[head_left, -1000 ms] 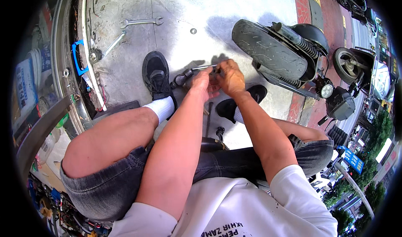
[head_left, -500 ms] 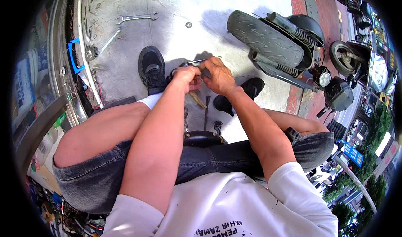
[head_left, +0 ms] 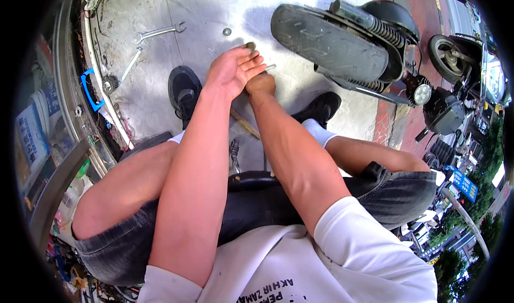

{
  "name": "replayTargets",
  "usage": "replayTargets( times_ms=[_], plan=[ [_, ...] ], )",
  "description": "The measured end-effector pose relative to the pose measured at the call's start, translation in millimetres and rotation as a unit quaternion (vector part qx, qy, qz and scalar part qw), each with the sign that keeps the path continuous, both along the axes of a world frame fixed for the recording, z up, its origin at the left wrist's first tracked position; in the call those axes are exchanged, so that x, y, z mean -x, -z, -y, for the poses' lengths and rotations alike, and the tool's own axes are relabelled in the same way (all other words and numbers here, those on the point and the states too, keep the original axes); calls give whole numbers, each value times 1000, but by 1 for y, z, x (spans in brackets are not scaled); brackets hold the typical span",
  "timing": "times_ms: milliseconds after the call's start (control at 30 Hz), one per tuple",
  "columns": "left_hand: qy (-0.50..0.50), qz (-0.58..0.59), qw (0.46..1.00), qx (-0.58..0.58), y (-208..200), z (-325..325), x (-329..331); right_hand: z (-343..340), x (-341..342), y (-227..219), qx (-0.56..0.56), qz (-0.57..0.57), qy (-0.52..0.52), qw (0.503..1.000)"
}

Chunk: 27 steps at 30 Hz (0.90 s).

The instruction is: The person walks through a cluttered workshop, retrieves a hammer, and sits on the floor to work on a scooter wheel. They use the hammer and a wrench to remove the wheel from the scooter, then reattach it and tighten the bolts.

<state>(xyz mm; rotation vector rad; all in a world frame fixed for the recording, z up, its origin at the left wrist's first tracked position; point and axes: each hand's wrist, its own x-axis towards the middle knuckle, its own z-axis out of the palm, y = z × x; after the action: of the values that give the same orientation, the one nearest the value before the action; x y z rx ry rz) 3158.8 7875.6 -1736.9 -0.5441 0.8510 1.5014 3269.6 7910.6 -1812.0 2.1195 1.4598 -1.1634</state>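
Observation:
My left hand is turned palm toward the right, its fingers partly bent. At its far fingertips shows a small round olive-brown piece, apparently pinched; its kind is not clear. Just beside it, touching or nearly so, my right hand is closed, with the bright end of a slim metal tool sticking out past the knuckles. The rest of that tool is hidden in the fist. Beneath my wrists a wooden-looking handle lies on the concrete between my shoes.
An open-ended wrench and a second metal wrench lie at the far left, near a dark toothed part. A metal ring rests ahead of my hands. A scooter's rear tyre stands at the right.
My hands have shifted slightly away from me. The left has turned its palm to the right, exposing the round piece; the right has closed into a fist. The view has shifted a little.

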Motion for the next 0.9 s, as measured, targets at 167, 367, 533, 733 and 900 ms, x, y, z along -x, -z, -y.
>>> replayTargets(
  times_ms=[167,367,533,733,900],
  plan=[
    [50,-46,998,6,-21,-29,-21,2,-18,-21,-84,-81,-101,988],
    [127,-116,985,16,-23,-62,-33,6,-80,-62,58,-222,48,972],
    [136,-158,978,12,-39,-88,-58,18,-123,-90,39,-261,95,960],
    [148,-142,979,-2,-46,-99,-70,32,-146,-95,21,-271,93,958],
    [149,-118,980,-51,-35,-103,-58,45,-161,-90,23,-264,109,958]
  ],
)
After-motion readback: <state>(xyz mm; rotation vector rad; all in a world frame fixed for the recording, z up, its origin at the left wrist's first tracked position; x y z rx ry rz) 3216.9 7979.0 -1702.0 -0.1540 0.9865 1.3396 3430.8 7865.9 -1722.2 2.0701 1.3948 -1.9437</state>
